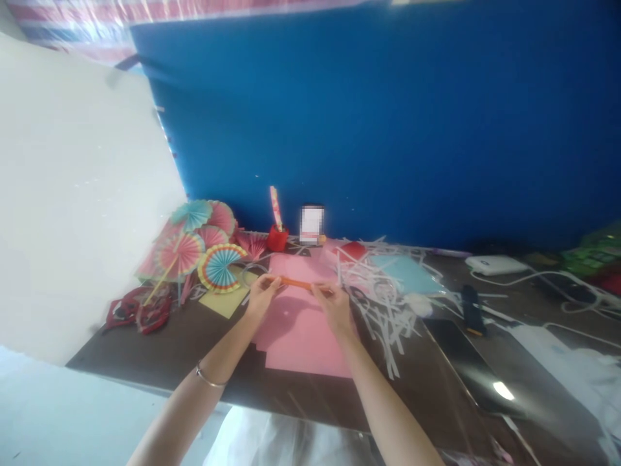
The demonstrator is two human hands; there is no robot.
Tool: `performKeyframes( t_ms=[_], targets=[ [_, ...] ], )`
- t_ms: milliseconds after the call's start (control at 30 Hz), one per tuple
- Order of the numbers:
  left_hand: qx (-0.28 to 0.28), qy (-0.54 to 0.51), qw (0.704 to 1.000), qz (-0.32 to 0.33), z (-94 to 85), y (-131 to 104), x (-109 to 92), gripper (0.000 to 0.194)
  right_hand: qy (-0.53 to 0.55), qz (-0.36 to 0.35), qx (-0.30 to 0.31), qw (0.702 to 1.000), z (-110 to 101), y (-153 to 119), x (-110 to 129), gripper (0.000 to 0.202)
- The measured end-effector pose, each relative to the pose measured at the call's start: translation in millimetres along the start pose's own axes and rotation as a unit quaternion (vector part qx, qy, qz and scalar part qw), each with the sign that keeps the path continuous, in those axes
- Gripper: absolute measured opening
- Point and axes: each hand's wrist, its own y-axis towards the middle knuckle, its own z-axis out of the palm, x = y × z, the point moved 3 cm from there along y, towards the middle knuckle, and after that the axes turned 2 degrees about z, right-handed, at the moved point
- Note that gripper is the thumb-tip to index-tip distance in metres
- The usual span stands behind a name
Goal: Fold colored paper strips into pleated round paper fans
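A narrow orange paper strip (297, 283), seemingly folded, is stretched level between my two hands. My left hand (264, 292) pinches its left end, and my right hand (332, 299) grips the right end with the fingers curled. Both hands hover over or rest on pink paper sheets (308, 343) lying on the dark table; I cannot tell which. Just left of my left hand are a yellow sheet (226, 301) and a round pleated paper fan (223, 267) in blue and yellow. Thin white paper strips (388, 304) lie tangled to the right of my right hand.
More pleated fans (182, 252) pile up at the left, behind a red looped item (140, 310). A red pot (278, 238) and a phone-like upright screen (312, 224) stand at the back. On the right are a dark tablet-like slab (468, 362), a white device (495, 264) and cables.
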Motion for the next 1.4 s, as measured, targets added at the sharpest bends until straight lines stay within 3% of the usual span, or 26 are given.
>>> performKeyframes(
  t_ms=[333,633,833,1000,1200,1400],
  targets=[
    [-0.054,-0.037,0.998,0.01,3.9,-8.1,-4.6,0.039,-0.002,0.005,-0.025,1.0,5.5,-4.5,-5.1,0.028],
    [-0.094,-0.066,0.993,-0.04,6.3,-6.4,-3.1,0.03,0.052,0.048,-0.032,0.997,8.6,-8.6,-1.9,0.03],
    [-0.023,-0.085,0.992,-0.093,20.0,-10.4,-2.4,0.038,0.061,0.051,-0.031,0.996,10.4,-9.6,0.3,0.03],
    [0.028,-0.041,0.996,-0.07,24.2,-12.0,-2.9,0.028,0.086,0.043,-0.011,0.995,14.4,-11.2,4.2,0.03],
    [0.036,-0.039,0.997,-0.053,19.8,-10.2,-1.1,0.027,0.053,0.04,0.041,0.997,14.0,-8.9,5.7,0.028],
    [0.02,-0.053,0.997,-0.061,17.5,-11.5,-2.7,0.031,0.08,0.062,0.048,0.994,15.7,-7.2,-4.8,0.028]
  ],
)
